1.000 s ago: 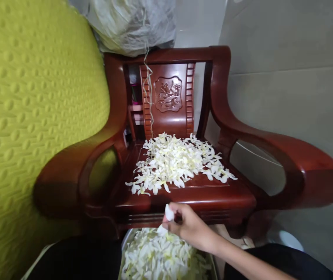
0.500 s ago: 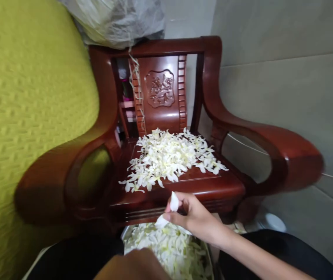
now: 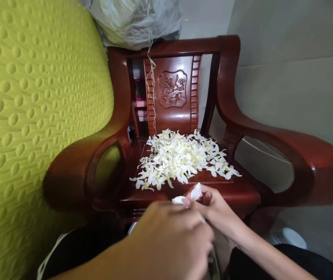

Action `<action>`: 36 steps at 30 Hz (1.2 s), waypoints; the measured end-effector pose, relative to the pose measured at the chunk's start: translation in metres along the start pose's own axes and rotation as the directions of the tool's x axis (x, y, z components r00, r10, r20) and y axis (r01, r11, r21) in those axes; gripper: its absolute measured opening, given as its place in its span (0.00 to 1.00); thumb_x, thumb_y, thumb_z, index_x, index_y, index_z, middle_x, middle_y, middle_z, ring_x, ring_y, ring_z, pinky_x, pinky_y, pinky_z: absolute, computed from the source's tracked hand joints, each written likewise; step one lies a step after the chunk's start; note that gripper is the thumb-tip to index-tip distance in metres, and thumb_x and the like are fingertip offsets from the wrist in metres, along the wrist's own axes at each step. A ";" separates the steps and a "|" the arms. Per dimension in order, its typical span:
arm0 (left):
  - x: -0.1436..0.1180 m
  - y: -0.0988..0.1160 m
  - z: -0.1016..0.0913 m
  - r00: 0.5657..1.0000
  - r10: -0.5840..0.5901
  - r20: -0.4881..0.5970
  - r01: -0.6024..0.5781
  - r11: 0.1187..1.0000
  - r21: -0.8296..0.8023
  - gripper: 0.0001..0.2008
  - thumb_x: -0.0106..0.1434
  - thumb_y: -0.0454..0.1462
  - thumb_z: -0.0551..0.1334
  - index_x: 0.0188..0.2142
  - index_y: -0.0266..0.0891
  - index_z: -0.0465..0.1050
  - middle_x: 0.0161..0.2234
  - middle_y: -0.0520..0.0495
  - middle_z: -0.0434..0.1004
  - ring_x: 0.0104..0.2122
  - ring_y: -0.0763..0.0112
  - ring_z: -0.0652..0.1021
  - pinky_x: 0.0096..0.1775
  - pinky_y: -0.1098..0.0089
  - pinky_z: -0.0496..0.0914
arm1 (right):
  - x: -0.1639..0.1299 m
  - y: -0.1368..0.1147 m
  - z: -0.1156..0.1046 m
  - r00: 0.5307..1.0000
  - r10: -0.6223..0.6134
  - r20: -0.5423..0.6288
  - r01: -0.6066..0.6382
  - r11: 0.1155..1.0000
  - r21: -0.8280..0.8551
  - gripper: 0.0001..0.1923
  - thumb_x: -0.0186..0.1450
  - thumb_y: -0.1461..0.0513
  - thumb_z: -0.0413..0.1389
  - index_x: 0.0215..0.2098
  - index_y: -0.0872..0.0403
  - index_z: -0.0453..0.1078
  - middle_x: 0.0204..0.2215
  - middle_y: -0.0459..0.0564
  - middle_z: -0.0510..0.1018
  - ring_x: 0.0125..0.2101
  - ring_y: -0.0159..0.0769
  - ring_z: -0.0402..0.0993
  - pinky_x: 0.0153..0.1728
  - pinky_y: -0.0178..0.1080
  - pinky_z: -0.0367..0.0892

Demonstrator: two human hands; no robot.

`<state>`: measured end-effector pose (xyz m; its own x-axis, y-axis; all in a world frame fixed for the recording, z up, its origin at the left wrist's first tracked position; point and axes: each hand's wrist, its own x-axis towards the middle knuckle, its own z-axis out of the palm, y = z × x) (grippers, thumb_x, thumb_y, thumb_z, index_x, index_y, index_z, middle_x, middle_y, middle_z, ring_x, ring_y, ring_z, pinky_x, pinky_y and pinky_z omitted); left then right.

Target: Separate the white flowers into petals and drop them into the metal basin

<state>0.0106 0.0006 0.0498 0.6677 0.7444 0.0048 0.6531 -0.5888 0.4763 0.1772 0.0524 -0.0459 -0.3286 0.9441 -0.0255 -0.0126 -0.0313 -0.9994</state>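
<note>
My right hand (image 3: pixel 217 212) pinches a white flower (image 3: pixel 191 194) in its fingertips, just in front of the chair seat's front edge. My left hand (image 3: pixel 169 243) has come up close beside it, its fingers meeting the flower's lower end, and it hides the container of flowers below. A heap of white and pale yellow flowers (image 3: pixel 180 157) lies spread on the seat of a dark red wooden armchair (image 3: pixel 271 136), a short way beyond both hands.
A yellow-green textured cushion (image 3: pixel 34 116) fills the left side. A grey plastic bag (image 3: pixel 137 19) rests on the chair's back, with a string hanging down. A pale tiled wall (image 3: pixel 295 58) is on the right. My dark-clothed knees sit at the bottom.
My right hand lifted the flower from the container up to the seat's front edge. My left hand rose into view and joined it, covering the container.
</note>
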 end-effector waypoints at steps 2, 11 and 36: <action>0.013 -0.029 0.006 0.995 -0.100 -0.028 0.103 0.986 0.130 0.13 0.64 0.42 0.54 0.34 0.39 0.75 0.33 0.43 0.78 0.36 0.58 0.75 0.38 0.61 0.65 | 0.005 -0.004 0.001 0.994 0.096 -0.056 -0.091 0.992 0.087 0.11 0.54 0.58 0.64 0.29 0.56 0.70 0.25 0.44 0.73 0.27 0.31 0.67 0.29 0.33 0.61; 0.032 -0.084 0.012 0.884 -0.214 0.415 0.427 0.731 -0.532 0.24 0.54 0.53 0.61 0.40 0.35 0.67 0.38 0.43 0.75 0.31 0.66 0.77 0.27 0.70 0.70 | 0.006 -0.004 0.027 0.954 0.023 -0.300 0.108 0.904 0.413 0.13 0.53 0.60 0.66 0.33 0.54 0.68 0.33 0.48 0.76 0.38 0.37 0.74 0.41 0.37 0.66; 0.030 -0.084 0.008 0.965 -0.190 0.182 0.221 0.960 -0.169 0.14 0.64 0.43 0.51 0.29 0.39 0.69 0.22 0.53 0.67 0.24 0.72 0.68 0.25 0.72 0.55 | 0.005 -0.013 -0.014 0.983 0.010 0.181 0.048 0.948 -0.314 0.08 0.61 0.58 0.58 0.35 0.54 0.75 0.29 0.47 0.76 0.30 0.34 0.69 0.31 0.35 0.62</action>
<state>-0.0216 0.0703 0.0028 0.5851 0.7727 -0.2461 0.7144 -0.3475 0.6074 0.1890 0.0624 -0.0331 -0.4943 0.8688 -0.0308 0.2689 0.1191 -0.9558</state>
